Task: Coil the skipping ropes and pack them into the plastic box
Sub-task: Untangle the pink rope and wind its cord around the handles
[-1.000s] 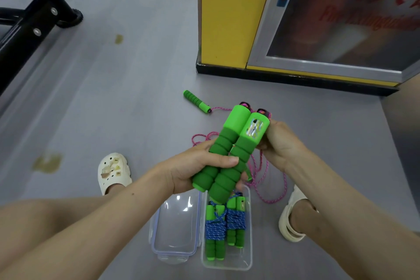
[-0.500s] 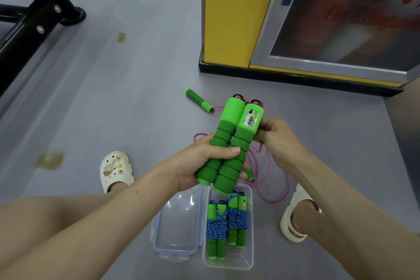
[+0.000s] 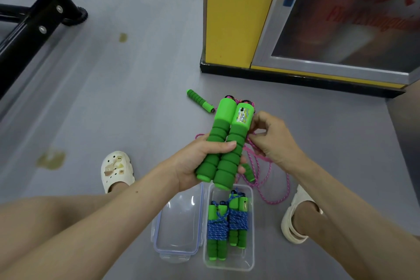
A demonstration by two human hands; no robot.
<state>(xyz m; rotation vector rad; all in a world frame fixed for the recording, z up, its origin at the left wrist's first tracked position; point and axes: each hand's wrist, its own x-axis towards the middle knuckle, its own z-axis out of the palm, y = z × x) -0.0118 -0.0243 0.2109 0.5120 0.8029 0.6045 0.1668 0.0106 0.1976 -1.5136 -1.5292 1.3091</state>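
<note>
Up at the fingertips, R hand (image 3: 275, 141) pinches the pink rope (image 3: 288, 186) beside the two green handles (image 3: 223, 125) that L hand (image 3: 197, 161) grips, slack pooled on floor (image 3: 113, 98) just past the plastic box (image 3: 227, 267), so w/ loose tension the wraps could slip or snag.

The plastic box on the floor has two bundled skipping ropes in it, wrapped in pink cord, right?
Not quite. The head view shows the two bundled skipping ropes in the plastic box wrapped in blue cord, not pink.
</note>
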